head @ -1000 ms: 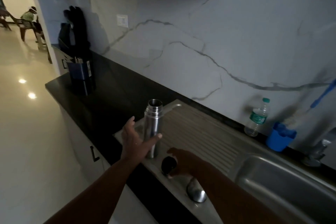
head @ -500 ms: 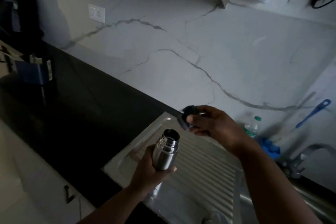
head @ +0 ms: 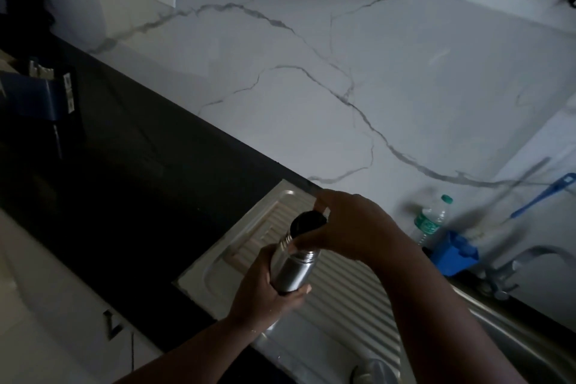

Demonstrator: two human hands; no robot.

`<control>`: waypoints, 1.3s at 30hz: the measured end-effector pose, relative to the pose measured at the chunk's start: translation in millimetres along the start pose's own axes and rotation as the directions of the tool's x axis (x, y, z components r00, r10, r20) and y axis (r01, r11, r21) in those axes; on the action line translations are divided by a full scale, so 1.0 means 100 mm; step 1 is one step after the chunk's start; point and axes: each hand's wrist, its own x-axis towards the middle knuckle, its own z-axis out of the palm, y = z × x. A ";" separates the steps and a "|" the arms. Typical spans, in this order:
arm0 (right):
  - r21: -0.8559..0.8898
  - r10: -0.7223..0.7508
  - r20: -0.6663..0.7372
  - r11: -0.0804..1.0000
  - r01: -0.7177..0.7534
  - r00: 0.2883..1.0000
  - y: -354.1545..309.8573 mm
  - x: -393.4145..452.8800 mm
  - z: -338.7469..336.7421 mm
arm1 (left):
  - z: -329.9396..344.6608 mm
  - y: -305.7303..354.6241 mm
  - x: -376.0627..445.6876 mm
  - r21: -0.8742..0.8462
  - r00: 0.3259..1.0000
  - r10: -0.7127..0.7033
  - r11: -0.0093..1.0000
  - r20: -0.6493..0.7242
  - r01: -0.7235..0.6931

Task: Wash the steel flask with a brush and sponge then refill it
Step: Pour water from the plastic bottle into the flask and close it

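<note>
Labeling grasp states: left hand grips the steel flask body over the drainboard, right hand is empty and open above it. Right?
Not quite. The head view shows the right hand pinching a black stopper at the mouth of the steel flask, not empty. The rest stands: the left hand grips the flask body over the drainboard.

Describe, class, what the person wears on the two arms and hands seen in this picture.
Nothing is worn that shows. Both forearms are bare right to the bottom edge of the picture, with no sleeve in view. The left hand and right hand have no gloves, and no watch, bracelet or ring can be seen, though the dim light could hide something small.
</note>
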 end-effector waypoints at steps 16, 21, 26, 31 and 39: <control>-0.275 0.206 -0.015 0.940 -0.202 0.978 -0.19 0.07 0.16 | -0.02 0.04 -0.02 -0.016 1.000 -0.008 1.000 0.013 0.008; 0.059 0.114 0.151 0.991 -0.124 0.982 -0.04 0.07 0.03 | -0.02 0.02 -0.02 -0.014 1.000 0.001 1.000 0.000 -0.001; 0.168 -0.166 0.241 0.978 0.127 0.956 0.06 0.09 0.01 | 0.00 0.01 -0.01 -0.013 1.000 0.014 1.000 -0.020 -0.015; -0.071 -0.187 0.204 0.976 0.206 0.961 -0.06 0.17 0.02 | 0.00 0.01 -0.01 -0.010 1.000 0.019 1.000 -0.019 -0.019; -0.214 -0.270 0.322 0.913 0.347 0.908 -0.04 0.19 -0.01 | 0.01 0.00 -0.01 -0.025 1.000 -0.004 1.000 -0.020 0.003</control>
